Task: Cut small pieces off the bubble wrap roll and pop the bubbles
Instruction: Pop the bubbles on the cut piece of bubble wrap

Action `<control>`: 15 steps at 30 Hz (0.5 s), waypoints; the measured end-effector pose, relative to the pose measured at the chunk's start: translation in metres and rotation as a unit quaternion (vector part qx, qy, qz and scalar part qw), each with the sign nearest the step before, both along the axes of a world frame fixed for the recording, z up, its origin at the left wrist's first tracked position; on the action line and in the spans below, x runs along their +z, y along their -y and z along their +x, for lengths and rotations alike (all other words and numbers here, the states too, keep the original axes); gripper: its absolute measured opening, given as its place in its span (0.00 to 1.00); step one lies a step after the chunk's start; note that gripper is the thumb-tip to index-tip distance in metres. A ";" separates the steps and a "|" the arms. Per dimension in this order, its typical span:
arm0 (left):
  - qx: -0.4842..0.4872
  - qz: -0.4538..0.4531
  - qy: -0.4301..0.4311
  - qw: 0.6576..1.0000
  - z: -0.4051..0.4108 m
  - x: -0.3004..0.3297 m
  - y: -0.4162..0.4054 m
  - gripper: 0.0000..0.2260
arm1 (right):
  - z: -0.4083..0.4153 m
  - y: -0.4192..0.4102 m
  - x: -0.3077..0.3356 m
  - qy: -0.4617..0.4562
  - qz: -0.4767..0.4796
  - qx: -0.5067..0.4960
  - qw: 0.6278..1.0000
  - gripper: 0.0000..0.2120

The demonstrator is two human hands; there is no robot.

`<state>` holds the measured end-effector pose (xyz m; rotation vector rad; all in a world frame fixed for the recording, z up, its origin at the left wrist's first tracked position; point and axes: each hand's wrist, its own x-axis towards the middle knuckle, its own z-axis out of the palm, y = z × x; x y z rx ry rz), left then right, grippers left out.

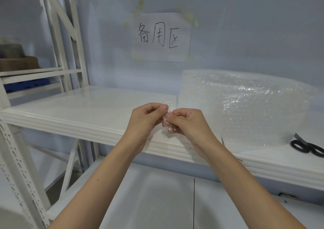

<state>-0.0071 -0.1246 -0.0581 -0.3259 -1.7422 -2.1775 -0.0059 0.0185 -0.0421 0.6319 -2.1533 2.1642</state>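
While both forearms reach up from the bottom of the view, the left hand (147, 118) and the right hand (185, 122) meet just in front of the white shelf edge (98, 129), and between them sits a small cut piece of bubble wrap (167, 123). The step in hand looks like the popping one: a piece is already off the roll and is being squeezed. The left thumb and forefinger (164, 108) are pinched shut on the upper end of the scrap; the right fingertips (171, 117) are curled closed on its middle and lower part, with the other fingers of each hand folded into the palm. How many bubbles in the scrap are already flat cannot be told, as it is crumpled and clear.

Judging from this, the next move calls for shifting the pinch along the scrap to bubbles not yet pressed, keeping the thin film from slipping out of the fingers.

Farther back and to the right, the bubble wrap roll (245, 104) stands on the shelf against the pale blue wall, a loose sheet of it trailing forward over the shelf surface. Black-handled scissors (306, 146) lie at the right edge on that sheet, well apart from both hands. On the wall behind hangs a handwritten paper sign (161, 36).
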 end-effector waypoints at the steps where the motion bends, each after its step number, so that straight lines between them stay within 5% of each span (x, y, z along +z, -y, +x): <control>1: 0.004 -0.002 0.002 1.000 -0.001 0.000 0.001 0.05 | -0.001 0.001 0.000 0.010 -0.006 0.005 1.000 0.06; 15: 0.031 0.039 0.033 0.998 -0.006 0.001 0.022 0.04 | -0.006 0.017 0.006 0.069 0.005 0.036 0.997 0.04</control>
